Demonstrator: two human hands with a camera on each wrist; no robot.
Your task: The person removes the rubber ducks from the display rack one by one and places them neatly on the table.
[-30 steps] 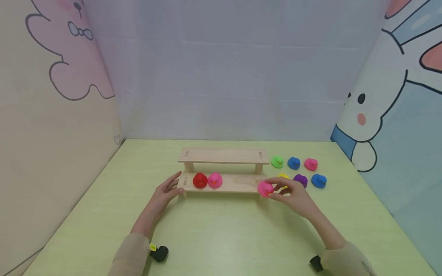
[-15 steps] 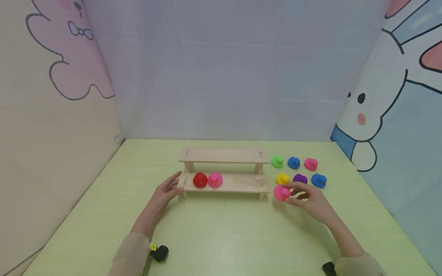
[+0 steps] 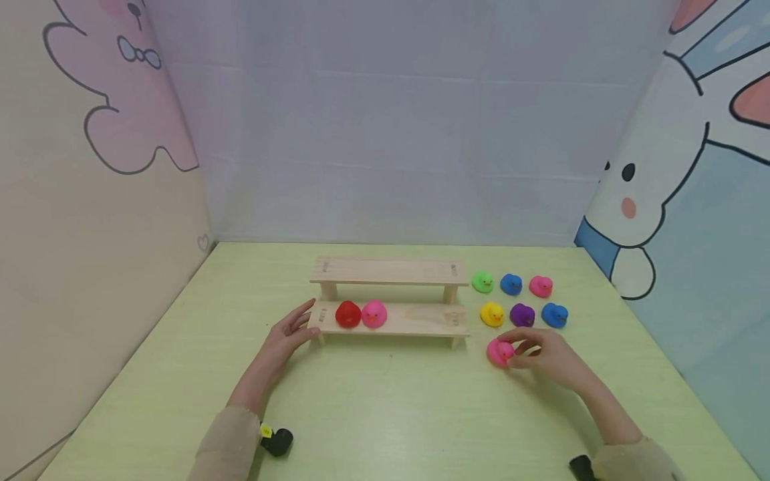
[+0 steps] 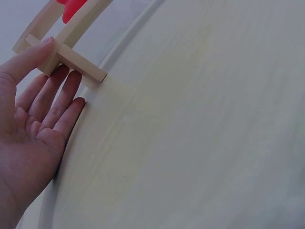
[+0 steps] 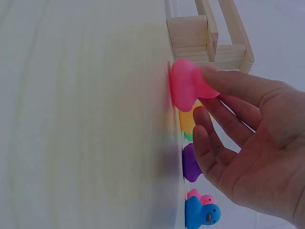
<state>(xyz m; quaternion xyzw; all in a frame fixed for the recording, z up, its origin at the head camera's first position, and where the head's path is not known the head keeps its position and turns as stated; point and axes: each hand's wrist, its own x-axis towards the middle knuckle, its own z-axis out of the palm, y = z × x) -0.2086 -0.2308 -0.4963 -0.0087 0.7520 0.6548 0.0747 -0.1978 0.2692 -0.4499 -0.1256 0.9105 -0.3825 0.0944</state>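
Note:
My right hand (image 3: 546, 357) pinches a pink rubber duck (image 3: 499, 353) between thumb and fingertips, low at the tabletop to the right of the wooden shelf (image 3: 421, 319). In the right wrist view the pink duck (image 5: 183, 86) appears to touch the table. My left hand (image 3: 289, 333) holds the left end of the two-tier shelf's lower board, the thumb at its front corner. The left wrist view shows the remaining fingers (image 4: 62, 93) by the shelf leg. On the lower board a red duck (image 3: 348, 314) and another pink duck (image 3: 374, 314) sit side by side.
Right of the shelf stand a yellow duck (image 3: 492, 314), a purple duck (image 3: 522, 315) and a blue duck (image 3: 555, 315). Behind them are a green duck (image 3: 483, 282), a second blue duck (image 3: 511, 284) and a pink one (image 3: 541, 286). Printed cloth walls (image 3: 397, 133) surround the table.
My right hand has carried the pink duck from the lower board's right end, rightward and towards me, down to the tabletop. The left hand stays at the shelf's end.

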